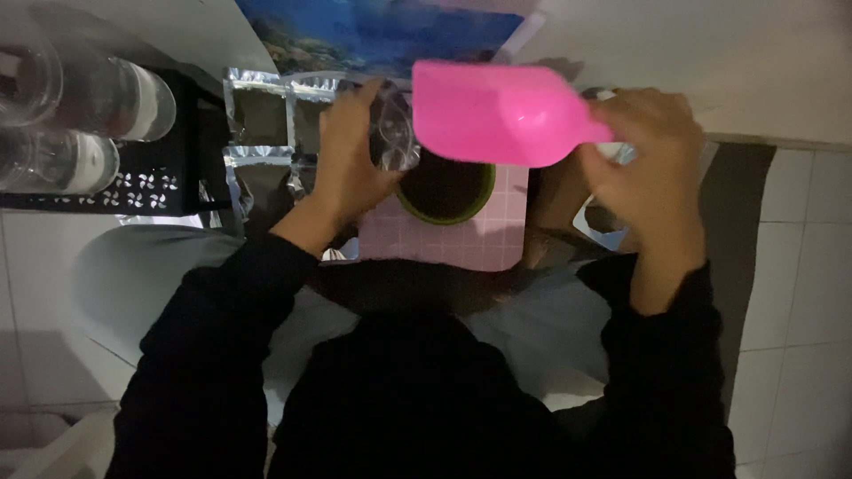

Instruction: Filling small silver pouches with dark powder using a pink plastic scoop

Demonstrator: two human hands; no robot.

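surface: pink tiled board [461, 244] | on it — green-rimmed bowl [445, 191] | beside — foil pouches [257, 115]

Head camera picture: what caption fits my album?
Right hand holds a pink scoop over a green cup; left hand grips a clear pouch.

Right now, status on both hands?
Left hand grips clear bag. Right hand holds pink scoop over green cup. Nothing blocking.

Single head-worn view, looking steeply down, close over dim, perhaps blurred, worktop [461, 244]
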